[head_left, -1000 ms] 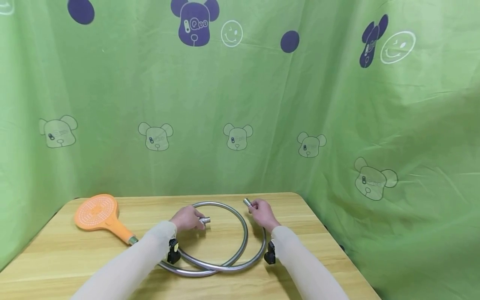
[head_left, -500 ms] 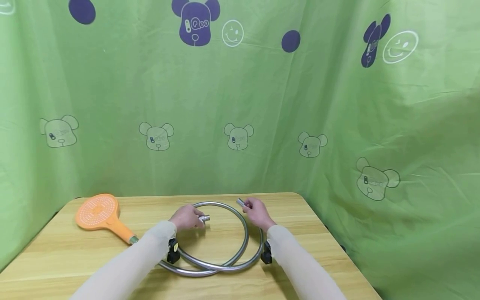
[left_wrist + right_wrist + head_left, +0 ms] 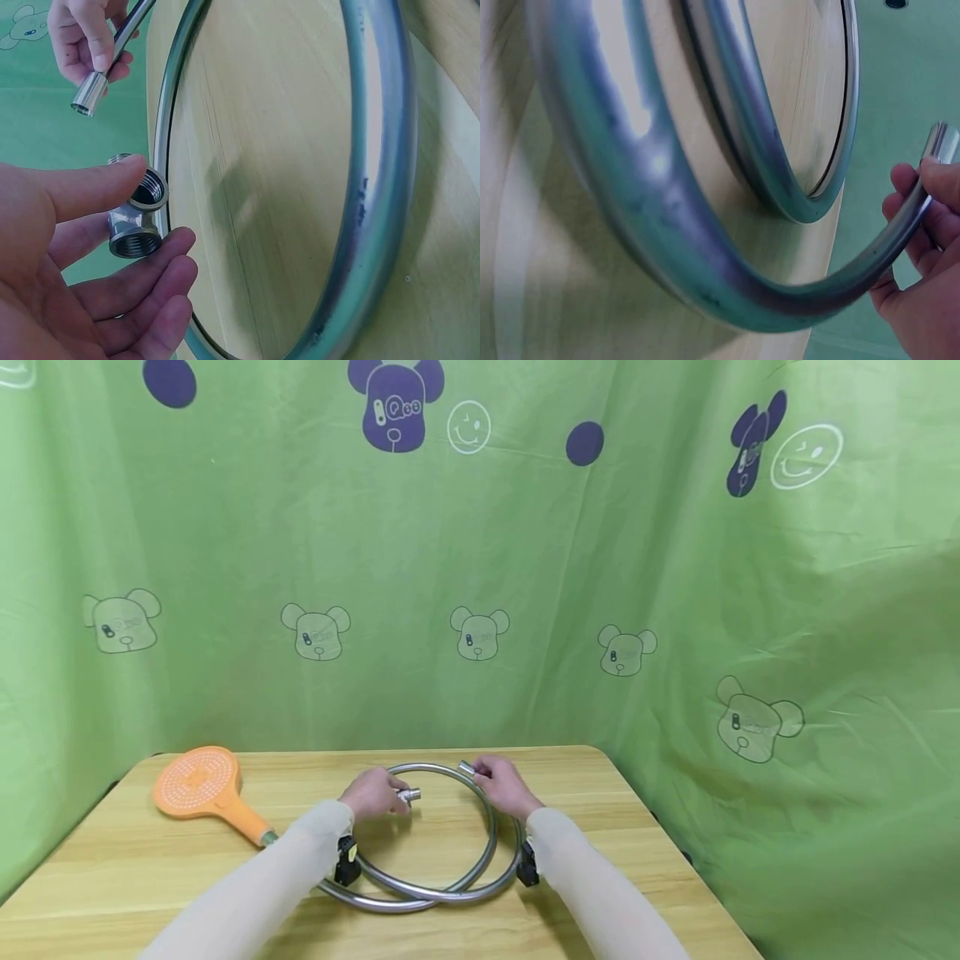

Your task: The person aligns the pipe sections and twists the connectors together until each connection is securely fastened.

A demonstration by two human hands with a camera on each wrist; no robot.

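Observation:
My left hand (image 3: 372, 795) pinches a shiny metal tee fitting (image 3: 132, 219) between thumb and fingers. In the left wrist view, two of its openings show internal threads. To the right, my right hand (image 3: 504, 785) grips the free end of a silver shower hose (image 3: 420, 894), just behind its metal end nut (image 3: 90, 94). The nut points left towards the fitting, with a gap between them. The hose lies in loops between my forearms, and its other end runs under my left arm to an orange shower head (image 3: 197, 781).
A wooden table (image 3: 112, 893) carries everything. The shower head lies at the back left with its perforated face up. Behind and to the right hangs a green curtain (image 3: 405, 693) with bear prints, close to the table's edges.
My right hand has moved left with the hose end, bringing the nut nearer the tee fitting. My left hand has stayed almost in place.

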